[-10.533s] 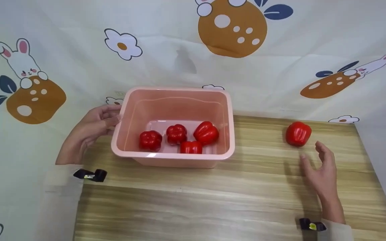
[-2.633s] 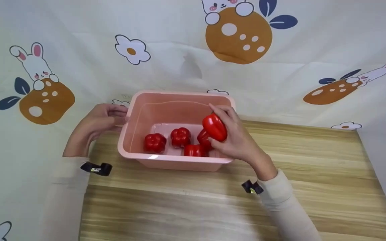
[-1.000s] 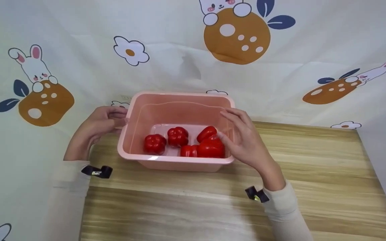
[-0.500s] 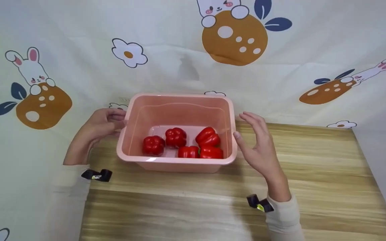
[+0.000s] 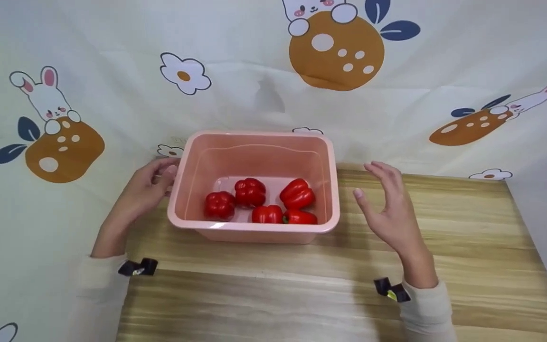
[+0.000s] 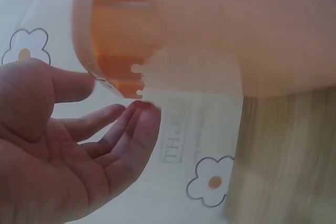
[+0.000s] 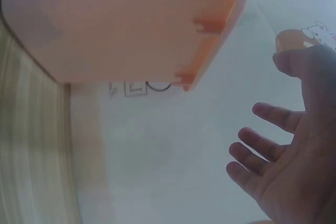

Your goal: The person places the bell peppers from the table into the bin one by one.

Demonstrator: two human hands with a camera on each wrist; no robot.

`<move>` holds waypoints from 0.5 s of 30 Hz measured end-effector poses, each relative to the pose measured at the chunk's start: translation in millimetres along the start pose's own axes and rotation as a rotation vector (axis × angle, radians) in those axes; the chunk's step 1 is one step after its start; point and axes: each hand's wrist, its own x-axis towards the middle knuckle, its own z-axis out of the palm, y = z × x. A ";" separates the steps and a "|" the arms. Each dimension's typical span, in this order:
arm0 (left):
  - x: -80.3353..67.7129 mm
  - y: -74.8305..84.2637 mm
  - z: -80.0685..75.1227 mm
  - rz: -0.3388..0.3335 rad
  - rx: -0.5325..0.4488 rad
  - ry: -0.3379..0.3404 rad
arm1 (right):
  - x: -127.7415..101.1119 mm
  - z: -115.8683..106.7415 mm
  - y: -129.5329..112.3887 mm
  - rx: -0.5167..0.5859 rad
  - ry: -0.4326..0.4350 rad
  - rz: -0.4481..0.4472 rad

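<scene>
A pink plastic tub (image 5: 254, 229) stands at the back of the wooden table, and several red bell peppers (image 5: 296, 193) lie on its floor. My left hand (image 5: 152, 183) is at the tub's left rim. In the left wrist view its thumb (image 6: 79, 85) touches the rim's edge, and the relaxed fingers (image 6: 142, 124) reach just under the lip of the tub (image 6: 210, 24). My right hand (image 5: 385, 209) hovers open to the right of the tub, palm toward it and apart from it, holding nothing. The right wrist view shows the spread fingers (image 7: 262, 153) below the tub (image 7: 131, 19).
The wooden table (image 5: 468, 247) runs to the right of the tub and toward me. A cloth backdrop (image 5: 254, 80) printed with rabbits and flowers hangs close behind the tub and along both sides. Black clips (image 5: 138, 267) sit on both sleeve cuffs.
My right hand carried a red pepper into the tub, let it go among the others, and drew back out to the right. My left hand stayed at the left rim, its grip loosened.
</scene>
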 end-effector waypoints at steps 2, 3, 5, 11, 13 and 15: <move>-7.4 1.6 4.1 0.045 0.051 0.076 | -1.8 -4.3 5.0 -0.022 0.002 0.009; -11.1 3.7 6.3 0.062 0.083 0.106 | -3.0 -6.3 7.2 -0.030 0.005 0.014; -17.8 7.9 11.7 0.097 0.138 0.151 | -6.3 -10.2 11.5 -0.044 0.016 0.022; -32.0 9.7 33.6 0.238 0.372 0.281 | -16.5 -20.0 24.3 -0.138 0.036 0.049; -37.3 7.2 39.8 0.250 0.450 0.305 | -19.3 -21.4 29.4 -0.185 0.037 0.048; -41.4 5.8 45.0 0.244 0.514 0.303 | -22.1 -22.2 34.0 -0.228 0.044 0.045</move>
